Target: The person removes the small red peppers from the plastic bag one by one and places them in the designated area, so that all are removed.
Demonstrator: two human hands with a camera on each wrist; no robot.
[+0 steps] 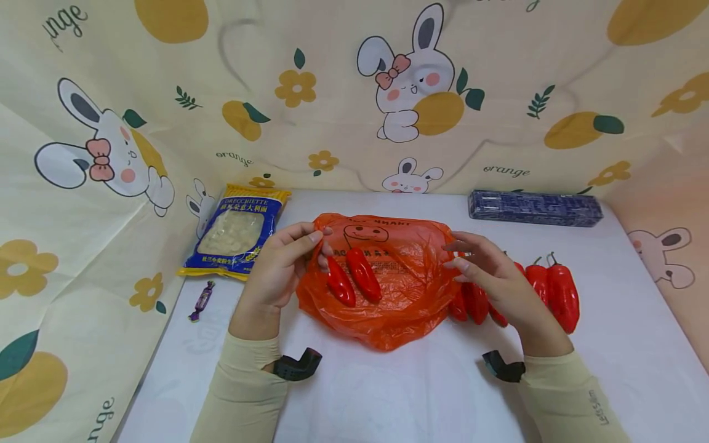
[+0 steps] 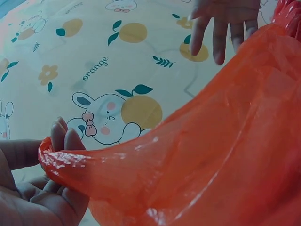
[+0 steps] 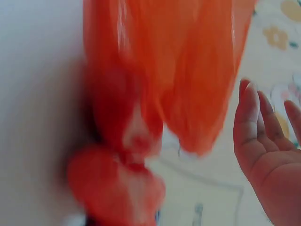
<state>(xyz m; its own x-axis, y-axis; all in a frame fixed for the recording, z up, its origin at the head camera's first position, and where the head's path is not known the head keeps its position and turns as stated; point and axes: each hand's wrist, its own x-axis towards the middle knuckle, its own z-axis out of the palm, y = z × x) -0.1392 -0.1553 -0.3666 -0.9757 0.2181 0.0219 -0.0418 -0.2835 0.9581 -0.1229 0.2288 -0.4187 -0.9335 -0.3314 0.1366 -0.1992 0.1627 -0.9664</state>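
An orange-red plastic bag (image 1: 410,289) with dark print is spread out in the middle of the table. My left hand (image 1: 277,264) holds its upper left edge; in the left wrist view a fold of film (image 2: 66,162) runs between thumb and fingers. Two glossy red peppers, one longer pepper (image 1: 364,277) and one beside it (image 1: 340,283), lie at the bag's left part. By the bag's right edge, my right hand (image 1: 493,274) has its fingers extended and grips nothing; the right wrist view shows the palm (image 3: 277,179) apart from the film.
Several more red peppers (image 1: 563,298) lie right of the bag, partly behind the right hand. A blue-and-yellow pasta packet (image 1: 232,234) and a purple wrapped candy (image 1: 202,301) are at left. A long dark blue box (image 1: 534,208) stands at the back right, near the patterned cloth backdrop (image 1: 332,123).
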